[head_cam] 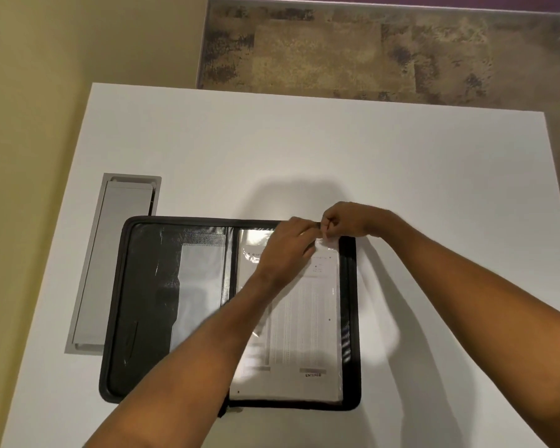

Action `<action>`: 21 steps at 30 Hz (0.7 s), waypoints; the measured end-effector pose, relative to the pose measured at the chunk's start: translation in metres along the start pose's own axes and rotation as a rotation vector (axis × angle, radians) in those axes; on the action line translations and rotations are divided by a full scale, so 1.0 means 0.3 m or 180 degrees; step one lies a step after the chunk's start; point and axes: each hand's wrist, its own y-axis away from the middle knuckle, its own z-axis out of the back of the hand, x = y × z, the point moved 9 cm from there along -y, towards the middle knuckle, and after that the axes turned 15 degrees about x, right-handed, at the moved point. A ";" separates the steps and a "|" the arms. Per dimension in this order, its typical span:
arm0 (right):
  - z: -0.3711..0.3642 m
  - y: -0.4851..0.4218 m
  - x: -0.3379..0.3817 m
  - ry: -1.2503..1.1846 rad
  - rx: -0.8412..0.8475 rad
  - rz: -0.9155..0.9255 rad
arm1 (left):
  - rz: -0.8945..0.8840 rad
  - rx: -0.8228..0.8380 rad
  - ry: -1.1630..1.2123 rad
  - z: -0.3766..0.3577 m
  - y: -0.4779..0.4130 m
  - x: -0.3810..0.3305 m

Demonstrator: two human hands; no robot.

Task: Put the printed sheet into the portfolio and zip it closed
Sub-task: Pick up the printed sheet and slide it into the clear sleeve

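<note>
A black zip portfolio [143,302] lies open flat on the white table. Its right half holds a clear plastic sleeve with the printed sheet [307,321] inside, text rows and the word "ENTERED" showing near the bottom. My left hand [288,250] reaches across the right page and pinches the sleeve's top edge. My right hand [343,221] meets it there, fingers curled, pinching the same top edge near the far right corner. What lies exactly between the fingertips is hidden. The left half shows a dark pocket with a grey insert [201,286].
The white table [304,150] extends beyond the portfolio on the far and right sides. A grey cable-tray hatch [110,260] is set into the table at the left, touching the portfolio's left corner. Patterned carpet lies past the far edge; a yellow wall is at left.
</note>
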 end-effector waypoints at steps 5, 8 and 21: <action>-0.025 0.051 -0.053 -0.0066 -0.0866 0.0162 | 0.0207 0.0123 -0.0080 0.016 0.114 0.119; -0.027 0.074 -0.106 -0.0108 -0.1398 -0.0018 | 0.0338 0.0292 0.0028 0.008 0.177 0.169; -0.325 0.210 0.063 0.0444 -0.2920 -0.0496 | 0.0442 0.1035 -0.0202 -0.112 0.298 0.149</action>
